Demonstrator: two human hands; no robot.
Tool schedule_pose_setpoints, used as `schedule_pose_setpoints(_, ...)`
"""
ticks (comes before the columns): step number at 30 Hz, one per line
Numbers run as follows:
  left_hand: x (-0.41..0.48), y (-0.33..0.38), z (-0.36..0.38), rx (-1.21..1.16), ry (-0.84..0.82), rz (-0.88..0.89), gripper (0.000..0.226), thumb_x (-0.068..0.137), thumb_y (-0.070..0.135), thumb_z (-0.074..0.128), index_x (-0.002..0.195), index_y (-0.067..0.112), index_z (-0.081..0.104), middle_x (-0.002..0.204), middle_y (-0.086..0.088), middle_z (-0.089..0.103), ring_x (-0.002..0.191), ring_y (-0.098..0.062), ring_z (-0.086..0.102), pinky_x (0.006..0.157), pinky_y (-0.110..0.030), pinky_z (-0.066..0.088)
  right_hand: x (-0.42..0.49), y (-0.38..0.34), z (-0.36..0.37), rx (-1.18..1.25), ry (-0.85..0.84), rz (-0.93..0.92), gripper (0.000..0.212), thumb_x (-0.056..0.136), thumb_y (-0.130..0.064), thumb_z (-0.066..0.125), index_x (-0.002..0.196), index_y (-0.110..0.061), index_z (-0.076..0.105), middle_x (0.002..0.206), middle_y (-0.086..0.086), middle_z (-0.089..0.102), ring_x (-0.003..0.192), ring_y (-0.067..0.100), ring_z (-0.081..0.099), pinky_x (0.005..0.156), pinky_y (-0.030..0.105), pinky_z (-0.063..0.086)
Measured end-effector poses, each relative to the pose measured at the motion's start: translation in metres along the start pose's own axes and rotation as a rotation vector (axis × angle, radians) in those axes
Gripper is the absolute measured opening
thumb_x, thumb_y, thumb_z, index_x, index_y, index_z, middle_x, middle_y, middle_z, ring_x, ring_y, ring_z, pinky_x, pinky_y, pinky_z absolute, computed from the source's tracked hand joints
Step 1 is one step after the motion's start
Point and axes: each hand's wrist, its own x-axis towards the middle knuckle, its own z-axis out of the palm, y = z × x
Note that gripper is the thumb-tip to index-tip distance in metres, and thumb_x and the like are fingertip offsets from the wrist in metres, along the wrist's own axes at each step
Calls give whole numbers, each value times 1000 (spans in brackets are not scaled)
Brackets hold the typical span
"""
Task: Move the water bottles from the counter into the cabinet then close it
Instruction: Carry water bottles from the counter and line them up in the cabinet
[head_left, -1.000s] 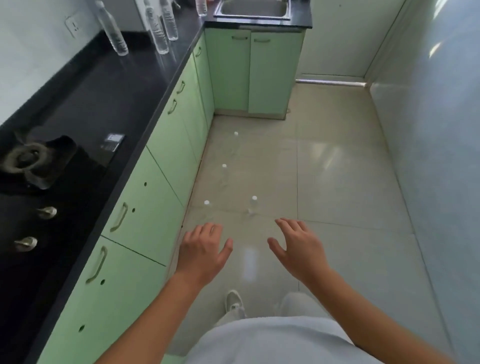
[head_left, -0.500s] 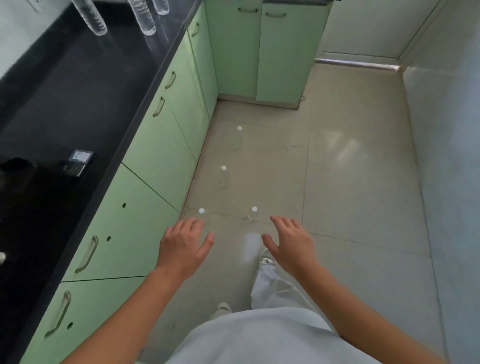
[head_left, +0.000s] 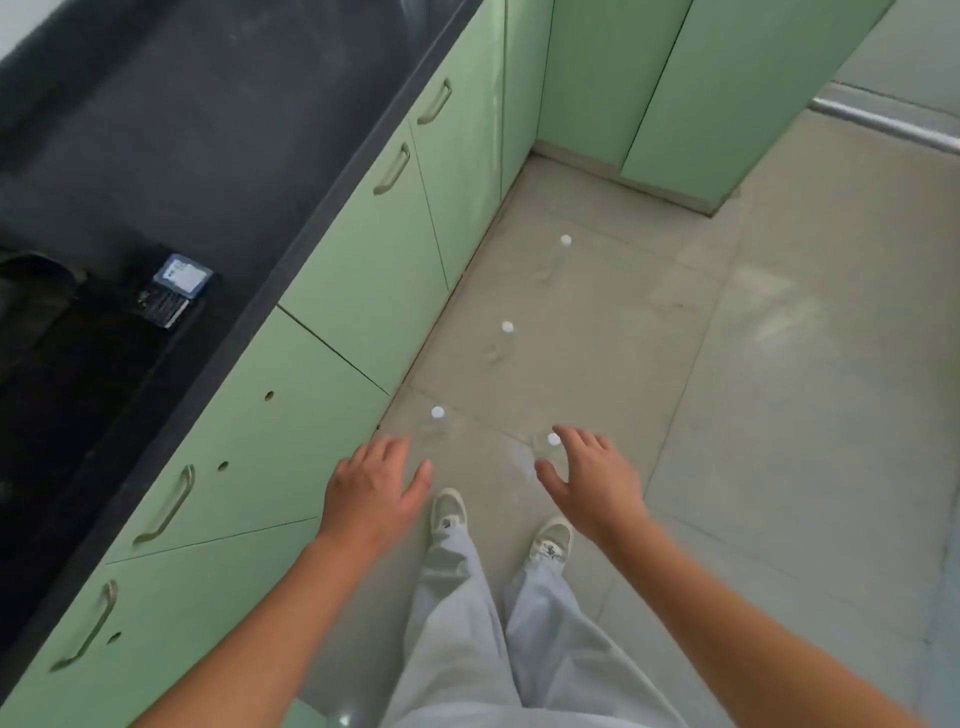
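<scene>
Several clear water bottles with white caps stand on the tiled floor: one near the far corner (head_left: 563, 249), one in the middle (head_left: 506, 335), one close to the cabinets (head_left: 438, 413), and one (head_left: 551, 441) just under my right fingertips. My left hand (head_left: 375, 486) hovers open, palm down, above the floor by the cabinet fronts. My right hand (head_left: 592, 478) is open too, fingers spread, right beside the nearest bottle's cap. Neither hand holds anything. The green cabinet doors (head_left: 363, 270) are all shut. The bottles on the counter are out of view.
A black counter (head_left: 218, 130) runs along the left, with a small phone-like device (head_left: 174, 291) beside a dark stove area. More green cabinets (head_left: 717, 93) close the far end. My feet in pale shoes (head_left: 449, 512) stand just behind the nearest bottles.
The view has tilted down and moved forward; the counter bottles have left the frame. Both hands have dropped lower toward the nearest floor bottles, still holding nothing.
</scene>
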Motion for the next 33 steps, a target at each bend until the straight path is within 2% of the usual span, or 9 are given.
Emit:
schedule_pose_setpoints(8,58,-34,77,-39,-111,-18,61,89,55,36,112,8,66,108,-12,68,96,-36,65,76,-44,52,54,17,64,143,-67,210,51,98,-47,50,143,-21,46,136,-1,57,125,23,49,91,36,44)
schedule_pose_setpoints(11,87,-45,118,-28,-144,-37,66,88,58,34,116,7,66,112,-12,69,101,-36,65,80,-45,51,77,34,99,215,-80,291,51,99,-44,52,143,-18,47,135,2,58,124,24,49,95,36,41)
schedule_pose_setpoints(15,131,-63,182,-5,-211,-47,67,91,59,36,124,8,64,119,-14,67,107,-37,63,85,-44,49,109,70,164,242,-130,390,58,99,-46,51,147,-16,42,143,3,54,133,23,46,101,35,39)
schedule_pose_setpoints(18,162,-75,240,-55,-269,-125,55,98,49,52,135,9,57,132,-13,62,119,-35,57,91,-44,47,135,100,222,242,-189,454,63,98,-49,52,149,-15,39,146,3,50,135,25,46,102,40,41)
schedule_pose_setpoints(24,208,-99,367,-259,-354,-454,61,93,52,60,136,10,55,134,-12,62,120,-33,59,97,-42,48,193,155,339,446,-196,627,73,92,-49,62,150,-13,37,146,6,53,132,24,52,106,44,44)
schedule_pose_setpoints(27,230,-110,423,-380,-310,-572,61,90,50,66,136,12,53,134,-8,61,116,-30,61,95,-39,47,223,177,392,600,-108,767,78,88,-49,69,150,-13,37,143,7,54,129,25,54,106,42,44)
schedule_pose_setpoints(29,241,-117,453,-461,-209,-631,60,87,45,72,135,13,52,134,-4,61,110,-25,63,91,-35,46,243,189,423,681,-34,831,80,87,-48,72,149,-12,36,140,6,54,125,24,55,105,41,44)
schedule_pose_setpoints(33,264,-120,499,-630,-50,-722,65,82,38,80,135,15,49,128,2,59,104,-17,62,89,-29,44,269,206,464,771,101,843,61,84,-43,76,133,-20,48,117,-6,61,110,15,58,93,33,46)
